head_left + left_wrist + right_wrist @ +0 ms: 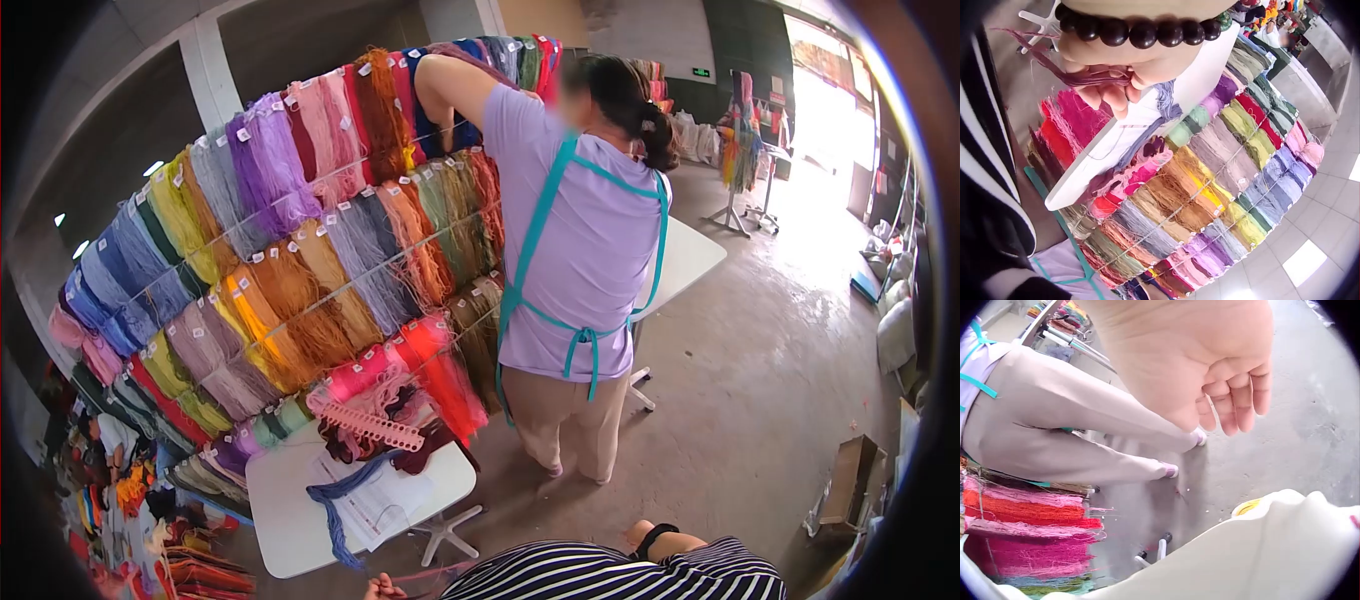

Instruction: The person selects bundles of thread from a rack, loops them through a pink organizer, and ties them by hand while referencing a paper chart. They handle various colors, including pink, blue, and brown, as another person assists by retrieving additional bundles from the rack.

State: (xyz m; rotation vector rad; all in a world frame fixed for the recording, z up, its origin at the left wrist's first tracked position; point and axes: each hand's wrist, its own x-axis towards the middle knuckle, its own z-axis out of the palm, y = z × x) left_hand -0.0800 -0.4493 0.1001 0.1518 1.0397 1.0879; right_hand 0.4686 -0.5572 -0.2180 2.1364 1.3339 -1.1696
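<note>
My left hand (1113, 84) pinches a bundle of maroon-pink threads (1054, 65) between curled fingers and thumb; a dark bead bracelet (1141, 31) circles that wrist. In the head view this left hand (378, 588) sits at the bottom edge, with the thin threads (430, 572) trailing right across my striped shirt (610, 575). My right hand (1235, 394) hangs over the concrete floor with fingers loosely curled and holds nothing. In the head view only its forearm with a black strap (655, 538) shows.
A person in a lilac shirt and teal apron (585, 260) reaches into a tall rack of coloured yarn skeins (290, 250). In front of me a white table (290, 500) carries a pink perforated strip (370, 425), blue yarn (345, 495) and paper. A cardboard box (850, 480) lies on the floor at right.
</note>
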